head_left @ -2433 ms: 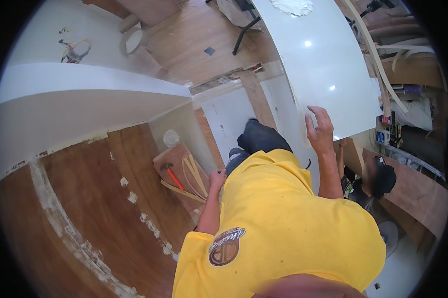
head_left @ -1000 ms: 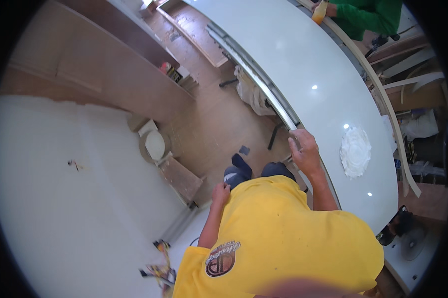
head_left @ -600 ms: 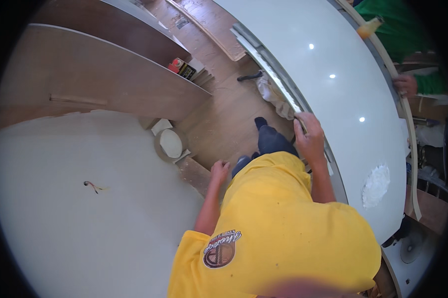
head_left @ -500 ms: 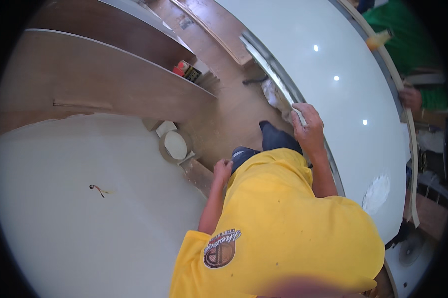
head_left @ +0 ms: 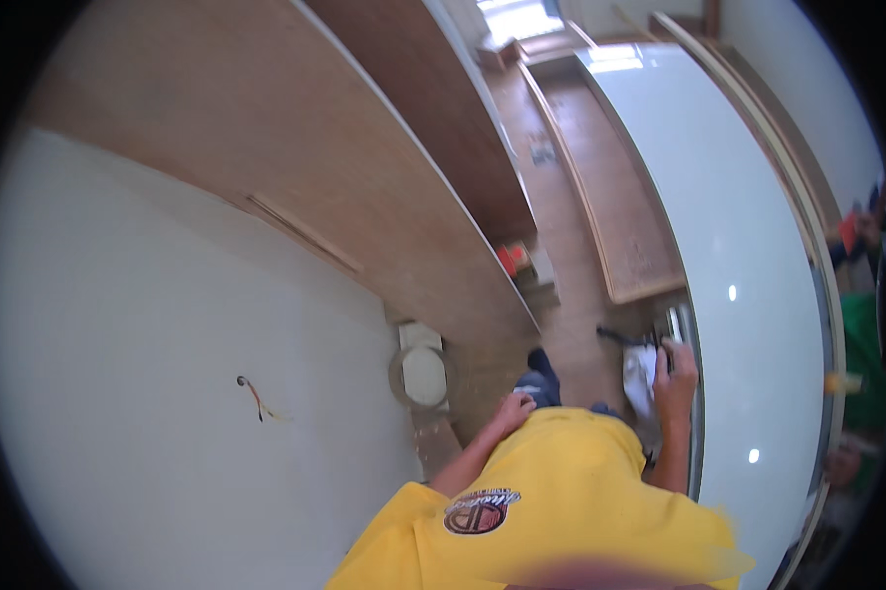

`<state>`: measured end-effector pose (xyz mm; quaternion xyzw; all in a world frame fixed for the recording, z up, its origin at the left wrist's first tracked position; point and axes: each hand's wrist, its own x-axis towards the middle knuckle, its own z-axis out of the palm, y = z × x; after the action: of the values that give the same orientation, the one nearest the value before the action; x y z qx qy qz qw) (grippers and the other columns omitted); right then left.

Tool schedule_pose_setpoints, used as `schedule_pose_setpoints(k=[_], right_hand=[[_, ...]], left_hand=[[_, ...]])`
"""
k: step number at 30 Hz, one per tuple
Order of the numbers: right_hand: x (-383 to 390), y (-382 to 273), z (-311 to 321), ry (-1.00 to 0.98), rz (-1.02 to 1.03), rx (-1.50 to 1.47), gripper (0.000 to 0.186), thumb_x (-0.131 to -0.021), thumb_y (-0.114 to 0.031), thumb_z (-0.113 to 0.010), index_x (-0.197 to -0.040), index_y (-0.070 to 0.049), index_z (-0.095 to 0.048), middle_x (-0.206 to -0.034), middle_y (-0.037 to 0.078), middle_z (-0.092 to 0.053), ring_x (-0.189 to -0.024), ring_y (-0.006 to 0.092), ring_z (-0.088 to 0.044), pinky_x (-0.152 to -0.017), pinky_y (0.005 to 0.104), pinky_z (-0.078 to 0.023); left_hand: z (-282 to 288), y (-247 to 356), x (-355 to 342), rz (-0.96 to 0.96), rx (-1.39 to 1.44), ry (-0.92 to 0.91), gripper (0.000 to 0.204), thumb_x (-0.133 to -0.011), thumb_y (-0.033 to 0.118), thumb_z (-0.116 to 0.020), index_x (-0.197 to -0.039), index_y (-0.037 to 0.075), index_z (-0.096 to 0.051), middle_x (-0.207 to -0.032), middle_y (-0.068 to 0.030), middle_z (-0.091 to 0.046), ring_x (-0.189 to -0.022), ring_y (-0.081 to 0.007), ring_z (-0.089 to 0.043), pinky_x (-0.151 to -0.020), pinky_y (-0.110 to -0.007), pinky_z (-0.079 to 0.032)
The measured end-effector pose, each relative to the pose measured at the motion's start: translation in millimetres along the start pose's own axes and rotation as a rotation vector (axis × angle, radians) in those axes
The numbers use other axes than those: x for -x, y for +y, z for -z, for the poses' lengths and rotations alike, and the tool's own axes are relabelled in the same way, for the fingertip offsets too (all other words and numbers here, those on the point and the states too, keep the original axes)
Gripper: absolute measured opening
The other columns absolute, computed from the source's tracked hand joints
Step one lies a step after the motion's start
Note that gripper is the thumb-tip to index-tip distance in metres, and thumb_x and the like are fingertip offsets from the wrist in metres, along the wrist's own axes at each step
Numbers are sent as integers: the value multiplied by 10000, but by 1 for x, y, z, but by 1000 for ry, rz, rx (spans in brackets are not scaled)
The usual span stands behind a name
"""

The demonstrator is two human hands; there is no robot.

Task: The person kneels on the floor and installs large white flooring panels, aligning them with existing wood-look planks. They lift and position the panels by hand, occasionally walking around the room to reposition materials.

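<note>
Grip unclear for both: right hand (head_left: 676, 383) nearer, curled at the left edge of the white tabletop (head_left: 762, 364), which stretches lengthwise ahead; left hand (head_left: 513, 412) well left of it

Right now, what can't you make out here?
All in the head view:
Right hand: blur hides whether it grips the white panel.
Left hand: blur hides whether it grips the trousers.
White bundle: partly behind the right hand.
Co-worker in green: cut off by the dark rim.

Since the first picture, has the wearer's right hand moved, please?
Yes: the right hand has moved forward along the white tabletop, away from its near end.
</note>
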<state>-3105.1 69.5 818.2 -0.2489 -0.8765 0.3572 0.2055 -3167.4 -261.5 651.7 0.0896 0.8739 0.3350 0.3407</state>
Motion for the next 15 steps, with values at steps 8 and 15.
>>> schedule_pose_setpoints(k=[8,15], right_hand=[[-117,-88,-104,-62,169,-214,160,-897,-68,-605,-1021,29,-632,-948,176,-649,-878,314,-636,-807,376,-495],[-250,-212,-210,-298,272,-735,427,-901,-188,-660,-1262,-1,-528,-1071,162,-644,-988,250,-640,-865,359,-497]], left_hand=[[273,31,-96,-67,329,907,268,-887,236,-624,-956,-16,-685,-841,-123,-698,-783,-186,-646,-741,-348,-498],[569,78,-50,-258,255,1676,482,-956,393,-577,-1198,-23,-571,-1097,-151,-633,-1024,-243,-579,-918,-349,-448]])
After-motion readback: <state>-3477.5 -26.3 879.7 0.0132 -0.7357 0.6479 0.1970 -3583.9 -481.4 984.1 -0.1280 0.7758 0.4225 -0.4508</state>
